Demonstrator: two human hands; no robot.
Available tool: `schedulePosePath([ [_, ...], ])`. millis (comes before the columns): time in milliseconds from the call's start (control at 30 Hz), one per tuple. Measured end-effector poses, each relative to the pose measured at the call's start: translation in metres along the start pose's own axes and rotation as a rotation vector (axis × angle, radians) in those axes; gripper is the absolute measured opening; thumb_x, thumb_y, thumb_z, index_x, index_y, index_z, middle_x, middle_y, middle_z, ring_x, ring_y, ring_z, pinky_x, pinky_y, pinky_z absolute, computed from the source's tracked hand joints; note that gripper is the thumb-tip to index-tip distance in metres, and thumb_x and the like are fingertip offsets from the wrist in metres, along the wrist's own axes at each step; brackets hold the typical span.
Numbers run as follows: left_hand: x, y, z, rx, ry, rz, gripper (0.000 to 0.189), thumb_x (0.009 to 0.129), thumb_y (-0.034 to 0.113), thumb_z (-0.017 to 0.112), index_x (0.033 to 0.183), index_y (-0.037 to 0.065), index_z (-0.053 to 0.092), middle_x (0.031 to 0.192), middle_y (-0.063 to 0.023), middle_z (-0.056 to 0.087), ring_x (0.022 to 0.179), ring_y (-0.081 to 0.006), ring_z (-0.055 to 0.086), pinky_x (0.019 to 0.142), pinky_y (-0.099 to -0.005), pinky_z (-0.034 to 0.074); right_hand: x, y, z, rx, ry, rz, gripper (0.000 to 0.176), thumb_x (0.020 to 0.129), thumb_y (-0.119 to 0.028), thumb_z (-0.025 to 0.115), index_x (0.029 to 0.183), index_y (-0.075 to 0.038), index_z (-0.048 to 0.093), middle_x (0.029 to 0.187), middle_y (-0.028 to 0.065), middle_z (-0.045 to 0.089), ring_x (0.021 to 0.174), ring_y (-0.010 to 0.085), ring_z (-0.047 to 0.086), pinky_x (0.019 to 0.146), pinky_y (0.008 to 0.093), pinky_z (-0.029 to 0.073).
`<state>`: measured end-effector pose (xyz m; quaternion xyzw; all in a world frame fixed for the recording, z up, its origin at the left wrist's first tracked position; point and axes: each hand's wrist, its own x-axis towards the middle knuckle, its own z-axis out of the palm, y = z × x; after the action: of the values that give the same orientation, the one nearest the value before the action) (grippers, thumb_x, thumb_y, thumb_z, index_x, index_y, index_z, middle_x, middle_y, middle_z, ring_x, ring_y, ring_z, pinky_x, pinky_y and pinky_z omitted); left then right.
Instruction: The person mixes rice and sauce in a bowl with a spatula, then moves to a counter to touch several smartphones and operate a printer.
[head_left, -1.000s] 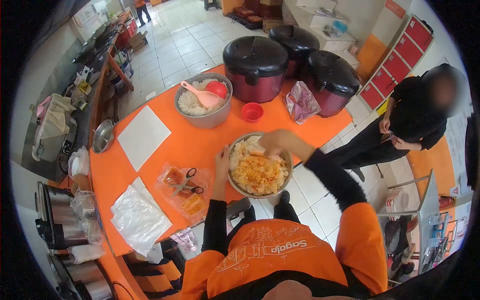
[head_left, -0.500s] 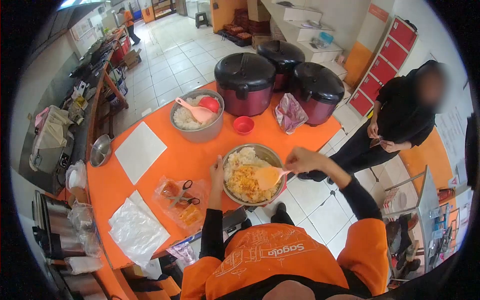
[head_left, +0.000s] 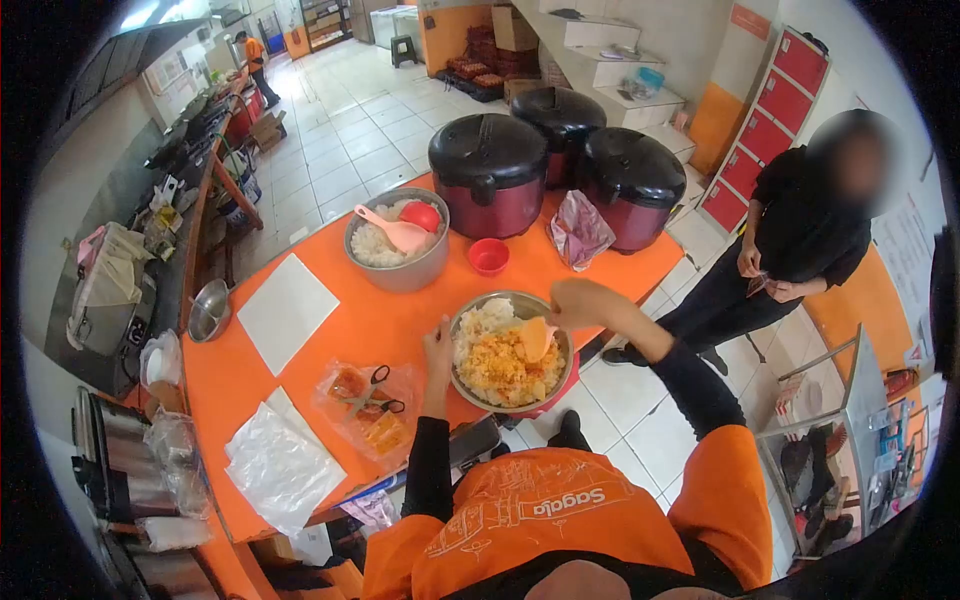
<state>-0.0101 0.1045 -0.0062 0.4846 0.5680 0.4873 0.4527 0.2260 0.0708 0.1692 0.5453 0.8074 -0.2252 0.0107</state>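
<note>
A metal bowl (head_left: 462, 385) of rice (head_left: 490, 315) with orange seasoning (head_left: 505, 372) stands at the near edge of the orange table. My left hand (head_left: 438, 348) is closed on the bowl's left rim. At the right rim, my right hand (head_left: 578, 303) grips the handle of a pink rice paddle (head_left: 537, 340), whose blade lies on the rice. Left of the bowl, black scissors (head_left: 380, 390) rest on plastic packets (head_left: 385, 432). Behind it are a small red cup (head_left: 488, 257) and a pot (head_left: 412, 275) of rice holding another pink paddle (head_left: 400, 234) and a red cup (head_left: 420, 214).
Large rice cookers (head_left: 488, 190) and a crumpled bag (head_left: 580, 230) stand at the table's back. White sheets (head_left: 287, 312), a plastic bag (head_left: 280, 465) and a small metal bowl (head_left: 209, 311) are on the left. A person in black (head_left: 800, 230) stands at the right.
My right hand has moved up and left along the bowl's rim, and the paddle's blade now stands steeper. More of the orange-coloured rice shows.
</note>
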Motion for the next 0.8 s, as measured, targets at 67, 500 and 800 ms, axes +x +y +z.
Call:
schedulePosePath([
  [67,-0.002,0.004,0.0,0.026,0.008,0.049,0.049,0.087,0.038,0.043,0.055,0.005,0.028,0.051,0.0018,0.019,0.049,-0.008,0.021,0.045,-0.0295,0.019,-0.008,-0.019,-0.021,-0.025,0.046,-0.014,0.025,0.069,-0.022,0.055,0.067,0.002,0.059,0.054,0.0159,0.056,0.045,0.0263,0.054,0.047,0.0365,0.042],
  [500,-0.004,0.012,0.0,0.055,0.065,0.062,0.046,0.086,0.032,0.047,0.057,-0.003,0.04,0.049,-0.0023,0.032,0.048,-0.0071,0.03,0.043,-0.0294,0.025,-0.007,0.023,0.049,0.255,0.011,0.2,0.026,0.072,-0.022,0.056,0.073,0.004,0.061,0.059,0.0165,0.058,0.054,0.0245,0.058,0.054,0.0334,0.046],
  [800,-0.01,-0.008,-0.007,0.061,0.103,0.193,0.047,0.087,0.034,0.045,0.056,0.0,0.034,0.048,-0.0009,0.03,0.048,-0.0065,0.027,0.042,-0.0298,0.021,0.05,-0.029,0.034,-0.094,0.163,-0.13,0.018,0.06,-0.015,0.056,0.068,0.001,0.059,0.065,0.0196,0.057,0.064,0.033,0.058,0.054,0.0408,0.044],
])
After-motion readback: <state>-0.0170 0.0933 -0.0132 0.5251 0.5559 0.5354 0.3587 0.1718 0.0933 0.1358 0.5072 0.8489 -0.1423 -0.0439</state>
